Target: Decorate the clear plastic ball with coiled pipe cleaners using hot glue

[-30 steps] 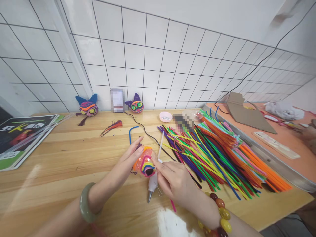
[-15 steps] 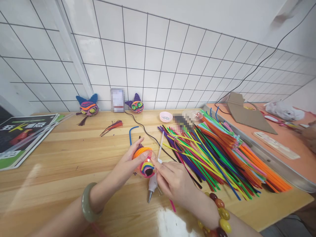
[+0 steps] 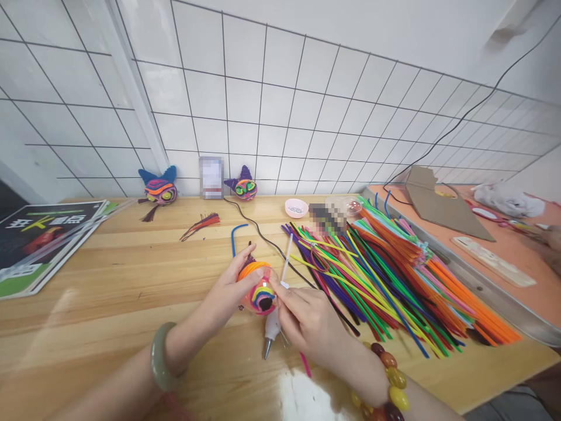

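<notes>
At the lower centre of the frame, the pipe-cleaner-wrapped ball (image 3: 262, 293) sits between both hands above the worktop (image 3: 184, 321). The left hand (image 3: 232, 279) has its grip clamped round the ball's left side, thumb across the front; the right hand (image 3: 312, 321) sets a fingertip to its right edge, and whether it pinches anything I cannot tell. Pressing the trim likely works best with the left grip steady, light even pressure, and fingers clear of the glue gun's nozzle (image 3: 267, 349) just below.
</notes>
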### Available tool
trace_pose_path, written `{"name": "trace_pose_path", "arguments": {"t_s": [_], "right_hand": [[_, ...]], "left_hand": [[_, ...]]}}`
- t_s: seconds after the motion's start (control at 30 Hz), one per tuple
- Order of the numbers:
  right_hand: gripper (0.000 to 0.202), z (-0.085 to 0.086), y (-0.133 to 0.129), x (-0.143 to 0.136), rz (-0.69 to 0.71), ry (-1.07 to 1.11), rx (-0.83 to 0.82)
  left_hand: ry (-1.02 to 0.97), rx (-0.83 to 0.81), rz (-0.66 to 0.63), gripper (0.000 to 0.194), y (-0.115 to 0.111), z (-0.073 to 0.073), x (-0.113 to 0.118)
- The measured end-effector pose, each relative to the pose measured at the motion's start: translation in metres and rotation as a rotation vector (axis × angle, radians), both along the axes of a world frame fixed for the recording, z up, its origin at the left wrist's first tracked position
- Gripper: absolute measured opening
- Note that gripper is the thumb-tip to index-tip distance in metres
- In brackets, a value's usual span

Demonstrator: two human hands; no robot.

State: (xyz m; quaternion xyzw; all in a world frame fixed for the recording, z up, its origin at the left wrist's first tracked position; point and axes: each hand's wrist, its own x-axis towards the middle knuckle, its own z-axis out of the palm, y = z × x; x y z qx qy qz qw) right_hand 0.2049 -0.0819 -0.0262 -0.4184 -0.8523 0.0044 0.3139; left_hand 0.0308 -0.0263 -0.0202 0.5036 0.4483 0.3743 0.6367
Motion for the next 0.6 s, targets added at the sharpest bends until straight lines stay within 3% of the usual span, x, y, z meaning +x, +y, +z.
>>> {"name": "trace_pose_path", "arguments": {"t_s": [0.3, 0.47, 0.6], "right_hand": [[0.04, 0.0021, -0.0004, -0.0011, 0.029, 0.182, -0.205], [0.041, 0.0017, -0.0025, -0.0033, -0.006, 0.247, -0.249], [0.044, 0.0013, -0.0034, -0.0043, -0.016, 0.316, -0.377]], "left_hand": [[-0.085, -0.023, 0.052, 0.076, 0.0017, -0.0049, 0.0011], [-0.111, -0.086, 0.077, 0.078, 0.0001, -0.0015, 0.0033], [-0.114, -0.139, 0.103, 0.075, -0.0021, 0.0032, 0.0054]]}}
